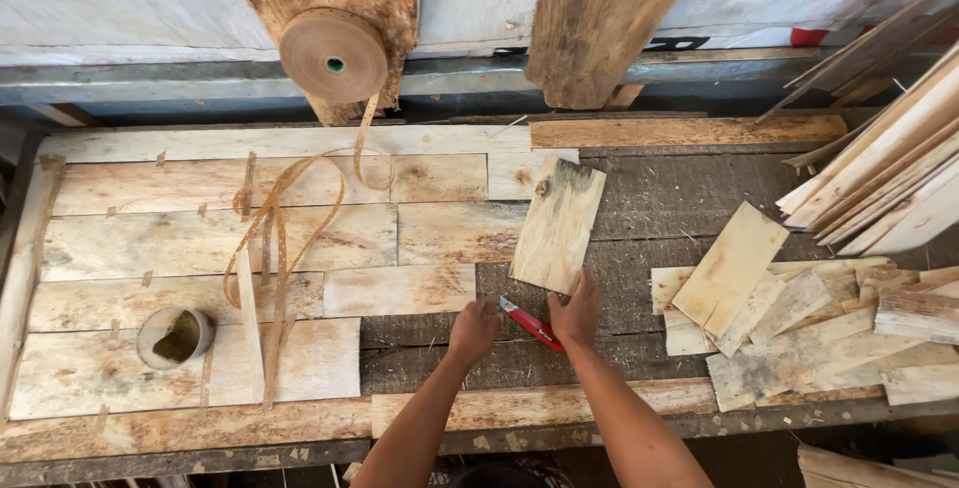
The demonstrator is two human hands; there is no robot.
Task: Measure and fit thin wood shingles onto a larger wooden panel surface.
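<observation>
My right hand (pixel 577 310) holds a pale veneer piece (pixel 557 225) by its near edge, tilted over the dark table, and also grips a red utility knife (pixel 529 324) whose blade points left. My left hand (pixel 474 328) is closed in a loose fist just left of the knife tip, resting on the dark table (pixel 679 198) below a laid veneer strip (pixel 400 289). Several veneer pieces are laid edge to edge across the left half of the table, forming a patchwork sheet (pixel 200 238).
A roll of brown paper tape (pixel 334 54) hangs at the back, its loose end (pixel 275 238) trailing over the sheet. A small cup (pixel 176 336) stands at the left. A heap of veneer scraps (pixel 799 328) lies right, longer strips (pixel 889 173) far right. Rough planks (pixel 599 18) lean behind.
</observation>
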